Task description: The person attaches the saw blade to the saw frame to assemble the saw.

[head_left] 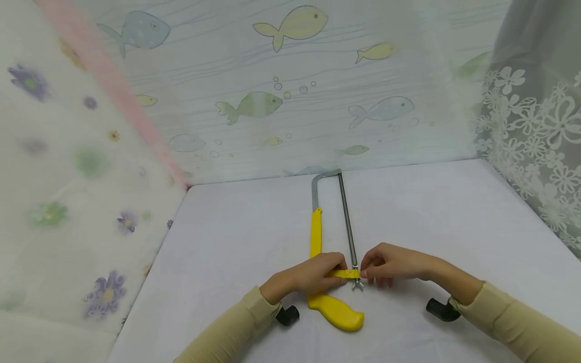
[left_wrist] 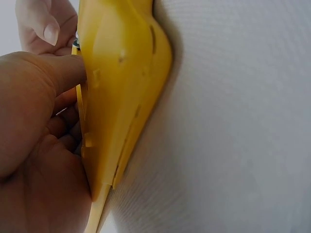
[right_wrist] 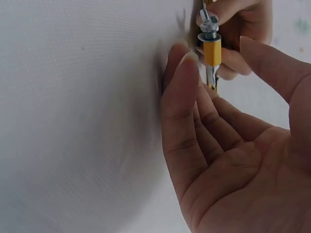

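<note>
A hacksaw with a yellow handle [head_left: 341, 313] and grey bow lies flat on the white tabletop, its dark blade [head_left: 347, 217] on the right side. My left hand [head_left: 315, 272] grips the yellow frame just above the handle, its fingertips at the short yellow arm [head_left: 349, 274] that carries the blade's near end. A silver wing nut [head_left: 357, 285] sticks out below that arm. Close to its right, my right hand [head_left: 397, 263] has its fingers loosely bent. In the right wrist view, a gap separates thumb and fingers, with nothing held; the wing nut [right_wrist: 209, 23] stands beyond them.
A fish-patterned cloth [head_left: 290, 116] hangs behind the table's back edge. Flowered fabric [head_left: 86, 212] borders the left side, and a lace curtain [head_left: 544, 131] the right. Black curved pieces [head_left: 288, 316] show beneath both wrists.
</note>
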{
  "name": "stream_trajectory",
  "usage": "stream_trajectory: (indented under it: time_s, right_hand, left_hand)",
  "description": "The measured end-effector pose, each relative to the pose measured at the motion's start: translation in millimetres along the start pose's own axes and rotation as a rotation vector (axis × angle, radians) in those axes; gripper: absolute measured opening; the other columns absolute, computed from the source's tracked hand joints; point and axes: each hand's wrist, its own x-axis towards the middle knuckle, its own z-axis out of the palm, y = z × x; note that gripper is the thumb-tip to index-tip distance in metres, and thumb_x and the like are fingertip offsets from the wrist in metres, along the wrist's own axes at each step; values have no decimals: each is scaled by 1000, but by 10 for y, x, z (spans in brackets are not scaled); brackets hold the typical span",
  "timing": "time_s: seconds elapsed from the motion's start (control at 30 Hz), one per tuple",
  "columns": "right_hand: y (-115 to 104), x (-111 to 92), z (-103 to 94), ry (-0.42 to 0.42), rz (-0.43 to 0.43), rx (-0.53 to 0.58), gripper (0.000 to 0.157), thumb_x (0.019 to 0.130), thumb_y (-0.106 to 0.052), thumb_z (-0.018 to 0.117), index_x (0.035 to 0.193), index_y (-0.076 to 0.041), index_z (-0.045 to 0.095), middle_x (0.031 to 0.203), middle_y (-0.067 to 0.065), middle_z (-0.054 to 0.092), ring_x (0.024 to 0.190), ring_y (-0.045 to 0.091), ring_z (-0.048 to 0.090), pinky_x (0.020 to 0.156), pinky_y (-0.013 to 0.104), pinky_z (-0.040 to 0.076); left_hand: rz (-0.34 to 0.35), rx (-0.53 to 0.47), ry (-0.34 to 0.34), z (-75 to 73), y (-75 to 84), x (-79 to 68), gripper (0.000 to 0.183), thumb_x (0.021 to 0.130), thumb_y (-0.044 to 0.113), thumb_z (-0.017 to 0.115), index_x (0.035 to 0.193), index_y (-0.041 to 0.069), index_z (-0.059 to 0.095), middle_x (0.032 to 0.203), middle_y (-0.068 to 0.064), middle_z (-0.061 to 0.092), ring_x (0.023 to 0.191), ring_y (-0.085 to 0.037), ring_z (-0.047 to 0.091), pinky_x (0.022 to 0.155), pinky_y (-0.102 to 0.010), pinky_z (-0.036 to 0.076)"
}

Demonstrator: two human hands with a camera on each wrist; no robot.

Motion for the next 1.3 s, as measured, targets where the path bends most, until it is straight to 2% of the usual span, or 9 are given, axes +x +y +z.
stream_trajectory:
  time_s: [0.37, 0.6, 1.1, 1.3]
  right_hand:
    - [1, 22, 90, -38, -10, 42, 20, 96, -23, 72, 105, -5, 70, 82, 10, 71, 68, 21, 63, 59, 31, 54]
    - [-1, 24, 108, -40, -19, 58, 19, 94, -19, 73, 104, -3, 69, 78, 12, 70, 65, 20, 60, 59, 30, 52]
    - [32, 38, 97, -33, -52, 46, 12, 93, -12, 72, 101, -3, 69, 81, 11, 70, 66, 17, 61, 58, 28, 53]
    - [36, 28, 113, -39, -70, 14, 11, 94, -13, 72, 92, -3, 70, 72, 4, 64, 60, 14, 56, 56, 25, 49]
  left_hand:
    - [17, 5, 5, 6, 21, -8, 11, 103, 21, 64, 108, 13, 59, 96, 8, 58, 81, -3, 49, 74, -14, 43]
    - [22, -1, 9, 11, 9, -5, 11, 103, 21, 64, 108, 13, 59, 96, 8, 58, 80, -3, 49, 73, -14, 43]
    - [9, 11, 4, -10, 10, -7, 12, 104, 22, 63, 110, 13, 59, 99, 8, 59, 86, -4, 51, 79, -15, 45]
    - [15, 16, 6, 1, 2, -2, 12, 103, 21, 64, 109, 12, 59, 99, 7, 59, 85, -3, 50, 79, -15, 44]
